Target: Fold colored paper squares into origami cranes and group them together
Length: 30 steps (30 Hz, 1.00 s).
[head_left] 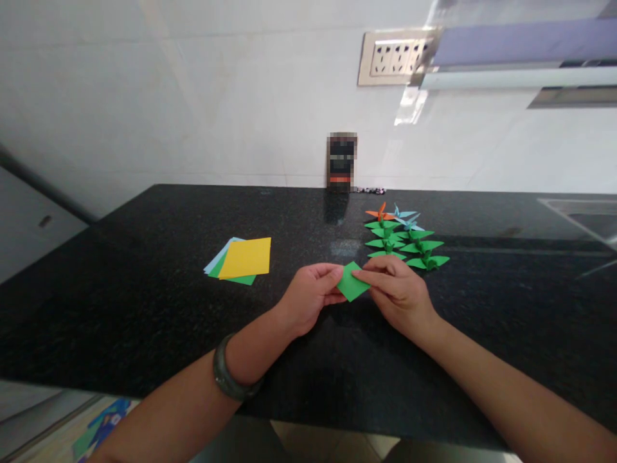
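Observation:
Between my two hands is a small green square of folded origami paper (351, 286), turned so that one corner points toward me. My left hand (315, 292) pinches its left corner, thumb on top and fingers beneath. On the other side, my right hand (400, 292) grips the right corner, with the index finger lying over the paper's face. Just beyond my right hand stand several folded paper cranes: green ones (427, 259), an orange one (382, 212) and light blue ones (402, 214). The paper's underside is hidden.
Loose sheets lie to the left on the black countertop (159, 308), a yellow sheet (248, 257) on top of green and blue ones. A phone (341, 161) leans on the wall with a beaded strap (371, 190) beside it. At far right is a sink edge (578, 222).

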Available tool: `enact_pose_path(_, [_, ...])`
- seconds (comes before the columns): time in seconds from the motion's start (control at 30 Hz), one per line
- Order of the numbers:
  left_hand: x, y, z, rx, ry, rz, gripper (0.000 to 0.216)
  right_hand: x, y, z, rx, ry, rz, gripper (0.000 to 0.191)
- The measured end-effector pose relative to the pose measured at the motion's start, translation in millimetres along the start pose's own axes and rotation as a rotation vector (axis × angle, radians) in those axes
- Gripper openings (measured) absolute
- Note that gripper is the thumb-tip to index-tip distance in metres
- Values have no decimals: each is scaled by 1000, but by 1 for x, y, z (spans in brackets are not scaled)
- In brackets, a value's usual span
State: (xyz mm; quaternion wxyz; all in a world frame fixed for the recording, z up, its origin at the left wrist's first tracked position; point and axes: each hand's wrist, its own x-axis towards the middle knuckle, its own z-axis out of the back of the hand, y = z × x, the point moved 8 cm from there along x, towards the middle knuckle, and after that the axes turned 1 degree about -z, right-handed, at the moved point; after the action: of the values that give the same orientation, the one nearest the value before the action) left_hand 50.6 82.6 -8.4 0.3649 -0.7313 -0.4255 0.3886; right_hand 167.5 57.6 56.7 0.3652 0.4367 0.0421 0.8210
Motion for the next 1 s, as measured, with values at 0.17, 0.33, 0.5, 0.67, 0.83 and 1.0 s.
enact_pose_path(0.17, [1,-4,5,-44,-51,-46,26,-1,7,-1,-62,28,-1,39])
enact_pose_path(0.33, [1,-2,1,-93,-5,-34,23,-4,10,-8,-56,116,29,22])
enact_pose_path(0.5, [1,0,0,-168,15,-16,17,-1,5,-3,0,29,-51,14])
enact_pose_path(0.67, [2,3,-4,-191,44,-19,19,-1,-6,4,47,-103,-267,8])
enact_pose_path(0.83, [0,5,-7,-146,47,-54,21,-2,-10,3,76,-111,-336,10])
enact_pose_path(1.0, [-3,1,-10,-56,59,-136,31,-2,-10,4,102,-133,-337,13])
